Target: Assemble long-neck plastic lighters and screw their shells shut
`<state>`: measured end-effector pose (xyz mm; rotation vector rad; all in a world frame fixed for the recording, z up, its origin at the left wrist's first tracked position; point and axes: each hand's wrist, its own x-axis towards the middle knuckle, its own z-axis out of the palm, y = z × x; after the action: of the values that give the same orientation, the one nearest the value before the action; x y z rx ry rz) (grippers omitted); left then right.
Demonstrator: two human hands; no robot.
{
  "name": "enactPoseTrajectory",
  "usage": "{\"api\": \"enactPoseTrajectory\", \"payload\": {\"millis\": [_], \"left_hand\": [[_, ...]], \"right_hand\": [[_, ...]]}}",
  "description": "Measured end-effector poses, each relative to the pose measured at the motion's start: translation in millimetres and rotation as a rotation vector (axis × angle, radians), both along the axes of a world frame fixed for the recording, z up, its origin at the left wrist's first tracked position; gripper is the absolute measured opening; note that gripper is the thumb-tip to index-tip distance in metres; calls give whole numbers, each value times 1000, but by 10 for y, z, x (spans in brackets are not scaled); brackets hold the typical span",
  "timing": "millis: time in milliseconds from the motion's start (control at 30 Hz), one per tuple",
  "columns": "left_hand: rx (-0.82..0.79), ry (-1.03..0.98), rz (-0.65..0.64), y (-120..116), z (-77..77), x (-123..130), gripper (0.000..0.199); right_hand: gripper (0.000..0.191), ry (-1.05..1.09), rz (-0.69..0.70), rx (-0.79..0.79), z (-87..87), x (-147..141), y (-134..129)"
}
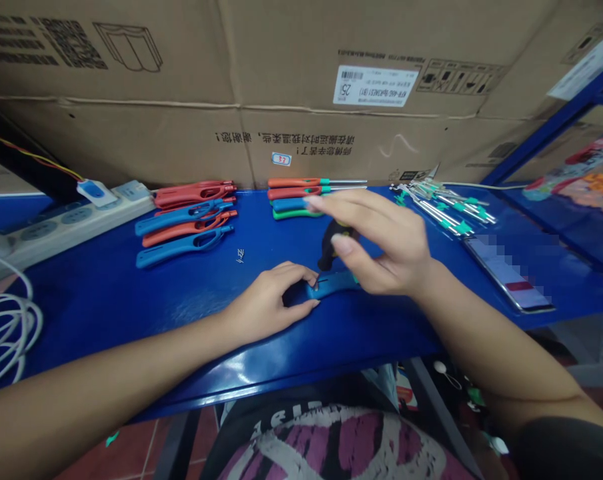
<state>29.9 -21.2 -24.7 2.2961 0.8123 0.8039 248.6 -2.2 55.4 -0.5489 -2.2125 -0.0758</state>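
Note:
My left hand (pixel 274 297) pinches the near end of a blue stick lighter (pixel 334 285) between thumb and fingers, pressing it on the blue table. In my right hand (pixel 381 243) is a black screwdriver (pixel 327 248) with yellow marks, held by its handle. It stands tilted over the lighter, and its thin tip points down by my left fingertips. Whether the tip touches a screw cannot be made out. My right hand hides the lighter's far end. A few small screws (pixel 240 256) lie on the table beyond my left hand.
Red and blue lighter casings (pixel 181 233) lie at the left, beside a power strip (pixel 66 223). Several stick lighters with metal tubes (pixel 294 193) lie at the back. Metal tubes with green parts (pixel 446 207) and a phone (pixel 509 277) are to the right. Cardboard (pixel 281 80) stands behind.

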Motion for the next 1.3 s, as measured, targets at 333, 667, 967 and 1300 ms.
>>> {"api": "enactPoseTrajectory", "payload": {"millis": [333, 667, 967, 1300], "left_hand": [[16, 9, 7, 5, 5, -5, 15], [16, 22, 13, 6, -3, -6, 15], [18, 17, 8, 2, 2, -5, 16], [16, 15, 2, -3, 6, -3, 16]], "right_hand": [[43, -51, 61, 43, -55, 10, 71], [42, -43, 56, 123, -34, 74, 80], [37, 18, 26, 17, -4, 3, 38], [42, 11, 14, -76, -22, 14, 72]]}}
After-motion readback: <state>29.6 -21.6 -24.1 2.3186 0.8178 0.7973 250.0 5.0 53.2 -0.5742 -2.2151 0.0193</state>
